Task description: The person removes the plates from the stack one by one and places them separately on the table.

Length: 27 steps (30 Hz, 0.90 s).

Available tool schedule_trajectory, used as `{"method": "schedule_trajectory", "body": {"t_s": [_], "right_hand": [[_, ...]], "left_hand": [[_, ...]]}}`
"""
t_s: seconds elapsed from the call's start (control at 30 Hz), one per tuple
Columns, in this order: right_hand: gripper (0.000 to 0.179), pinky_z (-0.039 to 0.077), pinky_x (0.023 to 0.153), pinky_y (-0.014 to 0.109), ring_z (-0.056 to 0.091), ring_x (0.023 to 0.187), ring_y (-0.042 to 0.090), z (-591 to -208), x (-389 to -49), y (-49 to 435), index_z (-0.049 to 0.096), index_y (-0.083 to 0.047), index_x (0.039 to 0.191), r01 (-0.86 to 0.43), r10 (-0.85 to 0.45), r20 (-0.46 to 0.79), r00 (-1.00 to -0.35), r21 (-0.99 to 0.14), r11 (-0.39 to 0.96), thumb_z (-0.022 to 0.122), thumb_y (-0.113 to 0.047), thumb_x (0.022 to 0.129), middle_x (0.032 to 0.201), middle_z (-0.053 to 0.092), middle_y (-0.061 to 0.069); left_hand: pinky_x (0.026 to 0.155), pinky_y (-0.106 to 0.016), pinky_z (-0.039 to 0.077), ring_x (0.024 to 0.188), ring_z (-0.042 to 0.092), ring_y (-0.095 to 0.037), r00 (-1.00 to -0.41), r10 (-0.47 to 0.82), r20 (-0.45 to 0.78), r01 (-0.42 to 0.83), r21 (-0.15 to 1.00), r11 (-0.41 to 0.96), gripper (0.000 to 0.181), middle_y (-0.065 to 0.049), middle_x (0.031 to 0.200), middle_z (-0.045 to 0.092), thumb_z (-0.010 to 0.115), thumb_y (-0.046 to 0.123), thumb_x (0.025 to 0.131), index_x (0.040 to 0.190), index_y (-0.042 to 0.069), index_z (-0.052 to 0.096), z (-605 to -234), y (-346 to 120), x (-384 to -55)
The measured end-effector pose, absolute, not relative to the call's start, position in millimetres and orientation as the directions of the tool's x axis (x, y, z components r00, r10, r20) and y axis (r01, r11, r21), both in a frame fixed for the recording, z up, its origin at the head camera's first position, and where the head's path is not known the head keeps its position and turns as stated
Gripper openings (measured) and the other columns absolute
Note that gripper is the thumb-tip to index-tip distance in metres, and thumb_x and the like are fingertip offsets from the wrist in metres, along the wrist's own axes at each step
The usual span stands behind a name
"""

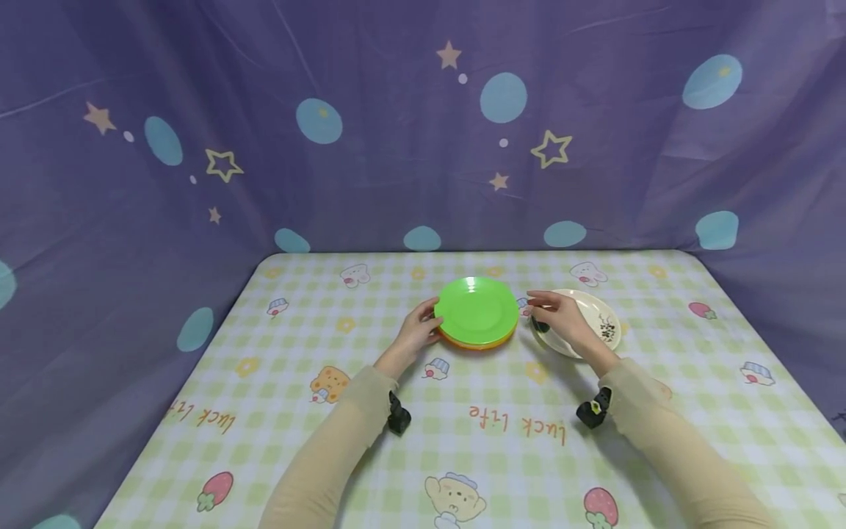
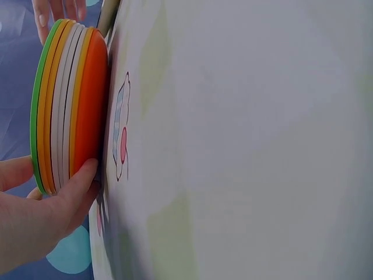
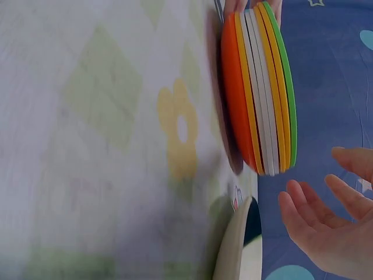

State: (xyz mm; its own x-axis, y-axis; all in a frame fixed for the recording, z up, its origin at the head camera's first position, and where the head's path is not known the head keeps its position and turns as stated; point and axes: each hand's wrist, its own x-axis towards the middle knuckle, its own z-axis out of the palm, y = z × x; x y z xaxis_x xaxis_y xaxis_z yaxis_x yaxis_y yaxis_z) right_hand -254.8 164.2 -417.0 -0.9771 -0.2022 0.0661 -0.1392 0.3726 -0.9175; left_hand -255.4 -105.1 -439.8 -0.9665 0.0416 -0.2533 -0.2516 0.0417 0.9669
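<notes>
A stack of round plates (image 2: 61, 111) is near the middle of the table. Its top plate is bright green (image 1: 477, 308); yellow-orange, white and orange-red ones show below in both wrist views. My left hand (image 1: 421, 327) holds the stack at its left edge, thumb at the green rim and fingers under the side. To the right lies a cream plate (image 1: 581, 348) with a dark patch and a black speckled print. My right hand (image 1: 558, 316) hovers over this plate's left part, fingers relaxed and pointing toward the stack, holding nothing. In the right wrist view its fingers (image 3: 309, 210) are apart from the stack's rim.
A green-and-white checked cloth (image 1: 502, 455) with cartoon prints covers the table. Behind and beside it hangs a purple curtain (image 1: 370, 191) with stars and blue ovals. Small black devices (image 1: 399, 415) are strapped at both wrists.
</notes>
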Motion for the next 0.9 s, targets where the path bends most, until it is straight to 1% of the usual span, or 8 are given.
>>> {"method": "schedule_trajectory", "body": {"t_s": [0.1,0.3,0.37,0.43,0.53,0.63,0.73,0.9], "right_hand": [[0.043,0.050,0.080,0.025,0.051,0.104,0.038,-419.5,-255.5,158.8,0.043,0.008,0.125,-0.129,-0.206,0.058,-0.977,-0.927,0.352,0.053,-0.008,0.087,0.118,0.050,0.029],[0.043,0.048,0.082,0.030,0.052,0.104,0.034,-424.9,-259.0,152.8,0.044,0.002,0.127,-0.094,-0.187,0.018,-0.982,-0.909,0.405,0.053,-0.013,0.088,0.122,0.050,0.023],[0.044,0.048,0.083,0.035,0.052,0.104,0.034,-425.4,-259.3,151.0,0.043,0.002,0.128,-0.088,-0.188,0.013,-0.982,-0.913,0.398,0.053,-0.013,0.088,0.123,0.049,0.023],[0.044,0.048,0.083,0.037,0.052,0.104,0.034,-426.1,-259.8,149.4,0.044,0.001,0.128,-0.090,-0.186,0.016,-0.982,-0.914,0.395,0.054,-0.013,0.087,0.123,0.049,0.023],[0.045,0.049,0.082,0.034,0.052,0.102,0.033,-428.1,-260.6,147.6,0.044,0.001,0.127,-0.084,-0.173,0.017,-0.985,-0.918,0.388,0.055,-0.012,0.086,0.123,0.049,0.023],[0.045,0.048,0.077,0.023,0.055,0.098,0.030,-430.9,-261.7,146.0,0.045,0.002,0.126,-0.080,-0.154,0.020,-0.988,-0.917,0.391,0.056,-0.011,0.085,0.122,0.050,0.022],[0.045,0.047,0.071,0.017,0.056,0.094,0.027,-432.2,-262.1,143.8,0.047,0.002,0.125,-0.072,-0.132,0.022,-0.991,-0.920,0.385,0.058,-0.009,0.083,0.121,0.051,0.022],[0.044,0.046,0.070,0.016,0.055,0.094,0.028,-432.6,-262.6,141.5,0.048,0.001,0.124,-0.057,-0.111,0.015,-0.994,-0.919,0.390,0.059,-0.009,0.083,0.121,0.052,0.020]], "left_hand": [[0.088,-0.034,0.046,0.114,0.045,-0.030,-0.966,0.037,-0.255,-0.253,0.966,0.048,0.050,-0.013,0.140,0.030,0.051,0.003,0.086,0.134,0.016,0.038,-440.0,-105.5,-255.2],[0.089,-0.035,0.046,0.115,0.045,-0.030,-0.966,0.046,-0.256,-0.254,0.967,0.035,0.050,-0.014,0.140,0.029,0.050,0.002,0.087,0.134,0.015,0.038,-438.4,-105.5,-254.3],[0.090,-0.036,0.046,0.115,0.044,-0.030,-0.966,0.043,-0.255,-0.253,0.967,0.037,0.050,-0.014,0.140,0.029,0.050,0.003,0.087,0.134,0.014,0.038,-437.0,-105.8,-253.7],[0.090,-0.036,0.046,0.116,0.044,-0.030,-0.966,0.038,-0.255,-0.253,0.967,0.043,0.049,-0.014,0.140,0.029,0.050,0.003,0.087,0.134,0.014,0.038,-436.1,-105.9,-253.4],[0.089,-0.036,0.046,0.116,0.043,-0.030,-0.966,0.038,-0.254,-0.252,0.966,0.050,0.049,-0.013,0.140,0.029,0.050,0.004,0.088,0.134,0.014,0.038,-436.2,-105.7,-254.0],[0.089,-0.036,0.046,0.115,0.044,-0.031,-0.967,0.044,-0.251,-0.248,0.967,0.053,0.049,-0.014,0.140,0.029,0.049,0.003,0.088,0.134,0.014,0.037,-437.0,-105.0,-254.6],[0.088,-0.035,0.047,0.113,0.046,-0.030,-0.966,0.039,-0.256,-0.254,0.966,0.048,0.051,-0.013,0.140,0.030,0.050,0.003,0.087,0.134,0.015,0.038,-438.4,-104.5,-255.4],[0.088,-0.035,0.047,0.112,0.047,-0.030,-0.966,0.032,-0.255,-0.254,0.966,0.040,0.052,-0.013,0.139,0.031,0.051,0.002,0.086,0.134,0.016,0.038,-439.7,-103.9,-255.9]]}}
